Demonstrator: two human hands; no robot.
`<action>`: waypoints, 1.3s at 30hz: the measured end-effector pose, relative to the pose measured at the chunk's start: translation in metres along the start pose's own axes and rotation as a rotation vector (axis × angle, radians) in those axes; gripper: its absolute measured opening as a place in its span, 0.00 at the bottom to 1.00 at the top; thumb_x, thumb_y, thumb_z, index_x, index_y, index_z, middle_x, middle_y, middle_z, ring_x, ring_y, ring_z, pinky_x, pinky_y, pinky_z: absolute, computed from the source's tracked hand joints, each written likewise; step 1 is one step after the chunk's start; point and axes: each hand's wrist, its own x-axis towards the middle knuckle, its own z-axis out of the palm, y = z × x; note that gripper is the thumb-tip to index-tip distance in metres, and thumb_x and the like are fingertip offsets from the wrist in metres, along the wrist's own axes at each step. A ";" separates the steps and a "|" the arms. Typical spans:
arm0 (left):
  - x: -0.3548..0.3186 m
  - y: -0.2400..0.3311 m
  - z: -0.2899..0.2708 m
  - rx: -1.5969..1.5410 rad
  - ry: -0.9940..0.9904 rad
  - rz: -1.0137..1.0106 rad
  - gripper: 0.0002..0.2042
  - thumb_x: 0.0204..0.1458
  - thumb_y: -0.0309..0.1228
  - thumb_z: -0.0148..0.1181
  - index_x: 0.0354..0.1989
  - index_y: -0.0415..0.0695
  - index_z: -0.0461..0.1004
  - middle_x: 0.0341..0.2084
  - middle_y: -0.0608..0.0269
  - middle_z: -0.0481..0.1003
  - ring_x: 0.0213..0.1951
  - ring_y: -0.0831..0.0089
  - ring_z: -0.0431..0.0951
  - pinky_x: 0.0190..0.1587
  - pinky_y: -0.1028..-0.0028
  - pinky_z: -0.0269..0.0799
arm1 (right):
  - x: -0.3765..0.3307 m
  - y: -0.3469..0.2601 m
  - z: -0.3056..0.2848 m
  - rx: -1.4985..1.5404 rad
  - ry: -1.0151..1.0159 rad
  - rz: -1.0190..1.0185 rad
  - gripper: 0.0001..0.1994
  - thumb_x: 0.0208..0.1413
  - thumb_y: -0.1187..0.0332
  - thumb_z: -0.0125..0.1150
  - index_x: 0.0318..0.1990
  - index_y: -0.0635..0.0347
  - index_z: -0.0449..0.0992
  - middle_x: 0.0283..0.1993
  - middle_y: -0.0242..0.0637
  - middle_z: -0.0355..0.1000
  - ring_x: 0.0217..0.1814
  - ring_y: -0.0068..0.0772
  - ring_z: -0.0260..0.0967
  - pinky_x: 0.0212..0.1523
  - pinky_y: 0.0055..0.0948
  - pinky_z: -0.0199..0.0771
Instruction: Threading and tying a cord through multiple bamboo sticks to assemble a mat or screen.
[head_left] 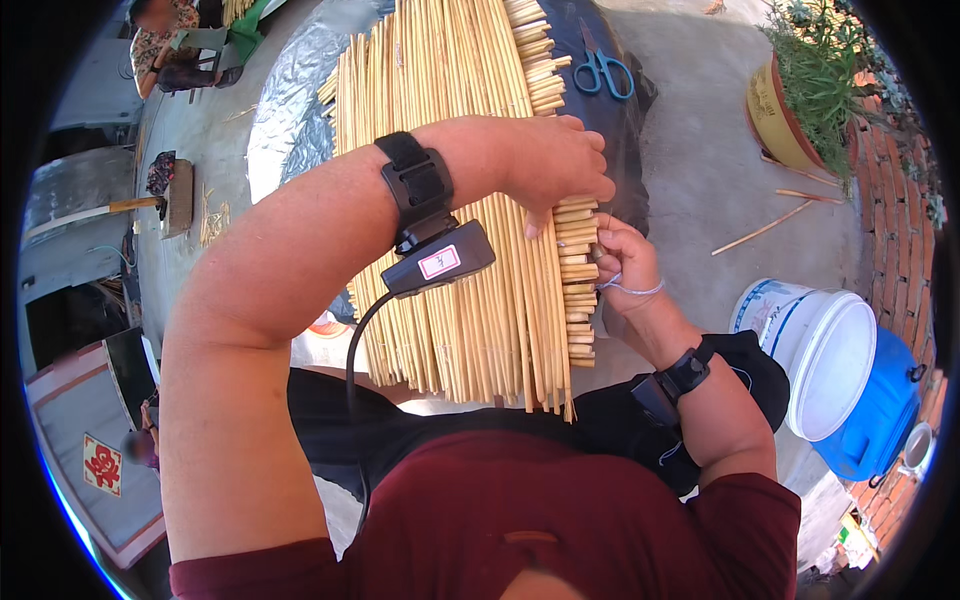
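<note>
A thick mat of straw-coloured reed stalks (450, 330) lies in front of me, with a row of shorter cut stalk ends (577, 275) along its right edge. Reaching across from the left, my left hand (558, 165) is bent over that edge. Its thumb presses on the stalks and its fingers curl down; what they grip is hidden. Just below it, my right hand (627, 258) is closed beside the cut ends, fingertips against them. A thin white string (632, 291) wraps around this hand. Blue-handled scissors (603, 72) lie above, on a dark covering.
Silvery plastic sheeting (290, 95) shows left of the mat. At right stand a potted plant (783, 115), a white bucket (825, 365), a blue barrel (880, 410) and a brick wall (895, 215). Loose stalks (762, 228) lie on the floor. Another person (160, 45) sits far left.
</note>
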 end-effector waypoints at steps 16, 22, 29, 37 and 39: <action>-0.169 0.105 -0.122 0.156 0.455 -0.397 0.25 0.26 0.33 0.73 0.39 0.51 0.72 0.29 0.74 0.70 0.41 0.71 0.67 0.47 0.69 0.55 | -0.043 -0.090 0.145 -0.445 -0.525 -0.273 0.24 0.49 0.73 0.45 0.56 0.67 0.61 0.18 0.22 0.54 0.15 0.11 0.46 0.17 0.13 0.43; -0.222 0.122 -0.149 0.193 0.694 -0.395 0.17 0.30 0.30 0.72 0.32 0.43 0.74 0.26 0.65 0.70 0.33 0.64 0.70 0.38 0.67 0.64 | -0.053 -0.141 0.100 -0.268 -0.231 -0.738 0.06 0.62 0.66 0.48 0.42 0.58 0.65 0.22 0.30 0.63 0.15 0.14 0.51 0.14 0.15 0.48; -0.219 0.117 -0.133 0.019 1.065 -0.642 0.13 0.37 0.31 0.68 0.31 0.42 0.74 0.28 0.58 0.73 0.32 0.56 0.74 0.34 0.63 0.70 | -0.077 -0.158 0.096 0.008 0.129 -1.147 0.06 0.60 0.68 0.52 0.42 0.58 0.66 0.29 0.36 0.70 0.18 0.17 0.59 0.17 0.15 0.57; -0.198 0.055 -0.059 0.304 0.908 -0.846 0.09 0.43 0.23 0.53 0.32 0.46 0.76 0.27 0.58 0.75 0.32 0.55 0.75 0.34 0.61 0.72 | -0.067 -0.139 0.118 -0.211 -0.067 -1.149 0.07 0.59 0.66 0.53 0.39 0.60 0.69 0.22 0.33 0.66 0.16 0.19 0.58 0.16 0.16 0.56; -0.203 0.050 -0.059 0.305 0.936 -0.825 0.09 0.42 0.22 0.53 0.32 0.46 0.76 0.28 0.58 0.76 0.32 0.55 0.76 0.35 0.61 0.72 | -0.068 -0.126 0.128 -0.245 -0.104 -1.104 0.07 0.60 0.66 0.53 0.38 0.59 0.68 0.21 0.34 0.67 0.15 0.19 0.58 0.16 0.15 0.57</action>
